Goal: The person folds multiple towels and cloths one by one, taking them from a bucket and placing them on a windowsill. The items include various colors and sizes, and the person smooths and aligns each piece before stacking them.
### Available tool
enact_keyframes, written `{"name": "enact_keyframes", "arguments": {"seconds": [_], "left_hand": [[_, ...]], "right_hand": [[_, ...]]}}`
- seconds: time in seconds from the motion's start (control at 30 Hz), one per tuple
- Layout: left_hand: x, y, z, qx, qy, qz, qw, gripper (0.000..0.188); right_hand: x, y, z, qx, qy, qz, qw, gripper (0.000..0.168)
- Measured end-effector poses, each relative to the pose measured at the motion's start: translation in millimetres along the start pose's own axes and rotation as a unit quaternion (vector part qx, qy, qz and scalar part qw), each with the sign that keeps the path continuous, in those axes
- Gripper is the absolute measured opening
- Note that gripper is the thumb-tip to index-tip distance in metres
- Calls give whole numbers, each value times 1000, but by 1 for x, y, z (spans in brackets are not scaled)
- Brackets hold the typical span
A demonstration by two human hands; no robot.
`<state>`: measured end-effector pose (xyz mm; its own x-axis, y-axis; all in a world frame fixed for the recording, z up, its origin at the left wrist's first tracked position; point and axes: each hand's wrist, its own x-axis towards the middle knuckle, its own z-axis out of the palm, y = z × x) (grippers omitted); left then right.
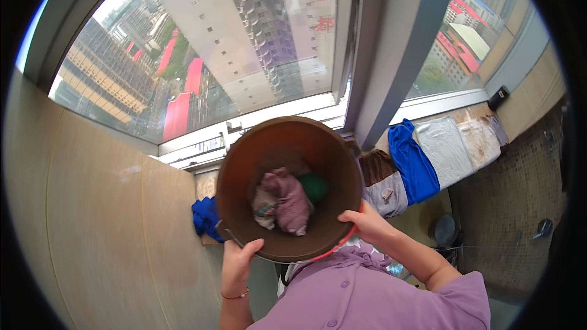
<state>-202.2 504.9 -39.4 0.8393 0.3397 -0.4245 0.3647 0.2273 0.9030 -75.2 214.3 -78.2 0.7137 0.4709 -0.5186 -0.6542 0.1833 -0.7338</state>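
Observation:
Both my hands grip the rim of a dark brown plastic bucket (335, 169), held in front of my body below the window. My left hand (237, 261) has its thumb over the near left rim, beside the end of the wire handle. My right hand (371, 224) holds the near right rim, where a red strip runs along the edge. Inside the bucket lie a bunched pink cloth (293, 206), a greyish patterned cloth (264, 206) and something green (314, 186), all slightly blurred. The bucket hides my other fingers.
Along the sill right of the bucket lie a brown and grey cloth (385, 188), a blue cloth (415, 169), a white towel (442, 146) and a stained one (479, 140). A bunched blue cloth (206, 217) sits left. A tall window (206, 55) stands ahead; a tiled wall (101, 201) bounds the left.

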Motion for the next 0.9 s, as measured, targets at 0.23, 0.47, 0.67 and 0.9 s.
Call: {"name": "enact_keyframes", "arguments": {"seconds": [0.23, 0.47, 0.67, 0.9], "left_hand": [[35, 25, 84, 218, 2, 396, 892, 85], [59, 15, 226, 517, -280, 484, 647, 22], [80, -60, 316, 591, -321, 445, 592, 37], [98, -75, 343, 504, -336, 437, 666, 46]], "right_hand": [[-84, 10, -85, 92, 188, -30, 977, 43], [-108, 36, -114, 108, 315, -107, 937, 37], [-115, 44, -128, 148, 367, -166, 903, 37], [-119, 33, -148, 202, 400, -173, 877, 35]]}}
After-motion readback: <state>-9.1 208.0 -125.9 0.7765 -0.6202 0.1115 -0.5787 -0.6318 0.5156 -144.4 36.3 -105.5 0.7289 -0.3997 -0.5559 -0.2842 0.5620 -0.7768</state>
